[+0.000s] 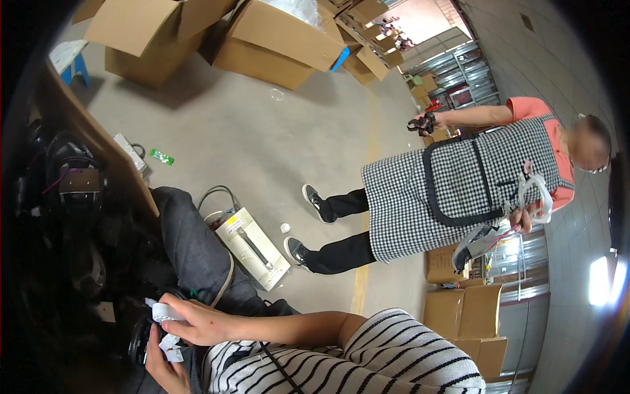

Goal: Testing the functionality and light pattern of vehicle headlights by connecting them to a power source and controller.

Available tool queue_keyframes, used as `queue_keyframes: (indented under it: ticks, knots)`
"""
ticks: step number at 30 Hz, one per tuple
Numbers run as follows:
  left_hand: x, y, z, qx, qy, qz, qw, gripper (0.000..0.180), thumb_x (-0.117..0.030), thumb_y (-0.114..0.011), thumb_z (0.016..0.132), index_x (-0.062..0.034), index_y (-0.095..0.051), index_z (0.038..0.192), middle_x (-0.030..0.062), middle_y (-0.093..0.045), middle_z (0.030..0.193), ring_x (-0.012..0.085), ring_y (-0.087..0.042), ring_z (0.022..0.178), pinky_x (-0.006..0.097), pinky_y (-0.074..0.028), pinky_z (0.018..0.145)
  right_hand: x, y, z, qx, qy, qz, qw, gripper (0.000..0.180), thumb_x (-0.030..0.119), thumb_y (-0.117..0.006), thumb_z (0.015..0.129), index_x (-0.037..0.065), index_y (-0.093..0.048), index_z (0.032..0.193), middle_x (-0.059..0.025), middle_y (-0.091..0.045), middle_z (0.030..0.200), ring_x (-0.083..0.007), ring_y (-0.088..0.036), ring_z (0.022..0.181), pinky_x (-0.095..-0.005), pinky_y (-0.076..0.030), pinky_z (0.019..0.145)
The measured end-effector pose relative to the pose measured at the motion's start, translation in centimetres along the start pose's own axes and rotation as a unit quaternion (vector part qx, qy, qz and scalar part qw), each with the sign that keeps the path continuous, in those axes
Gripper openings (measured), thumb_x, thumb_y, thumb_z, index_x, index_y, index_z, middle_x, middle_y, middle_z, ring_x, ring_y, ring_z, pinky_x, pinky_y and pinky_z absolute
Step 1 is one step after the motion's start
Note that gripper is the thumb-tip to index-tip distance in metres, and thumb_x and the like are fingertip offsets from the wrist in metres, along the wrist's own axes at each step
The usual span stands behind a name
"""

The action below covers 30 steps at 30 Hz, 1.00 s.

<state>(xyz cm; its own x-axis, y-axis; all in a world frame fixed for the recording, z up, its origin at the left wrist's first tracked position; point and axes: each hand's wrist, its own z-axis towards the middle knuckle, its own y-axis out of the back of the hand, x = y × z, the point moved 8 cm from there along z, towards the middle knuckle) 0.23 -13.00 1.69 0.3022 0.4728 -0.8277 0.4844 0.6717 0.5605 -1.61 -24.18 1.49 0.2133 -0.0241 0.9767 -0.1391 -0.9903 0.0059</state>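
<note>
Down at the near left of the scene, the person's two hands meet over a cluster of small white parts. The right hand (200, 323) comes in from the right on a bare forearm, its fingers curled over the top of a white plastic piece (162, 311), which it grasps from above. The left hand (164, 368) sits just below it, palm up, fingers closed loosely around more white bits (173, 349) that may be tags or clips; they are too small to tell apart. Both hands hover over a dark round object (139, 338) in the shadows, whose kind cannot be made out. The person wears a black and white striped top (387, 358) and grey trousers (190, 243), with one knee raised toward the middle of the view.

Just right of that knee, a long white box (252, 248) with a picture of a tool on it lies on the concrete floor (262, 144), and a grey cable (213, 194) loops beside it. A small green wrapper (161, 156) lies farther off to the left. At the left edge a brown board (98, 141) leans over dark gear.

Well apart to the right stands another person in a checked apron (453, 190), holding a dark item in one hand and white looped straps (535, 194) in the other. Open cardboard boxes (275, 39) are piled at the far side
</note>
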Motion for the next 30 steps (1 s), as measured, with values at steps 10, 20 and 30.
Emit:
queue_keyframes:
  ticks: [10, 20, 30]
  knots:
    - [0.3, 0.2, -0.3, 0.05, 0.016, 0.021, 0.998, 0.03, -0.01, -0.037, 0.077, 0.0051, -0.044, 0.102, 0.0188, -0.051, 0.093, 0.0282, -0.051, 0.085, 0.03, -0.038, 0.073, 0.6, -0.4, -0.6, 0.008, -0.013, -0.003, 1.0, 0.017, 0.015, -0.043, 0.078, 0.003, -0.036, 0.088, -0.0103, -0.05, 0.066, -0.0208, -0.052, 0.062, -0.0304, -0.038, 0.054]
    - [0.6, 2.0, 0.1, -0.042, -0.051, -0.001, 0.998, 0.031, -0.021, -0.036, 0.082, 0.0059, -0.047, 0.093, 0.0138, -0.051, 0.083, 0.0215, -0.05, 0.073, 0.027, -0.037, 0.064, -0.1, -0.1, -0.8, -0.002, -0.025, -0.009, 1.0, 0.019, 0.016, -0.044, 0.077, 0.003, -0.036, 0.089, -0.0116, -0.051, 0.069, -0.0226, -0.052, 0.063, -0.0312, -0.038, 0.054]
    - [4.9, 1.3, -1.3, -0.03, 0.03, -0.101, 0.994, 0.027, -0.008, -0.033, 0.081, 0.0067, -0.045, 0.1, 0.0099, -0.051, 0.091, 0.0118, -0.045, 0.073, 0.021, -0.035, 0.061, 0.5, 0.1, -1.0, -0.006, -0.016, -0.032, 0.999, 0.019, 0.015, -0.044, 0.077, 0.003, -0.035, 0.088, -0.0125, -0.05, 0.064, -0.0239, -0.051, 0.059, -0.0327, -0.037, 0.052]
